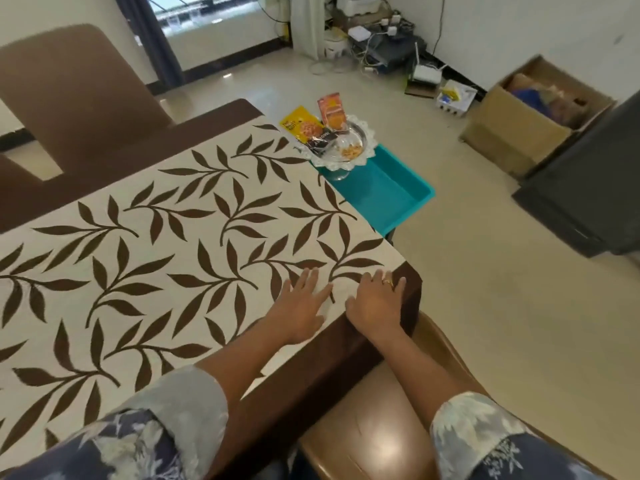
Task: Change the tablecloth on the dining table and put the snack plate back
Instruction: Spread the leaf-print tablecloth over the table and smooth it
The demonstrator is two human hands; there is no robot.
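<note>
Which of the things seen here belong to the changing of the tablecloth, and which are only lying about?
Belong to the job: tablecloth, snack plate, snack packets, left hand, right hand.
Only lying about: cardboard box, router, brown chair.

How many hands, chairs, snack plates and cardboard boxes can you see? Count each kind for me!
Hands: 2 (left hand, right hand)
Chairs: 2 (far chair, near chair)
Snack plates: 1 (snack plate)
Cardboard boxes: 1 (cardboard box)
Total: 6
</note>
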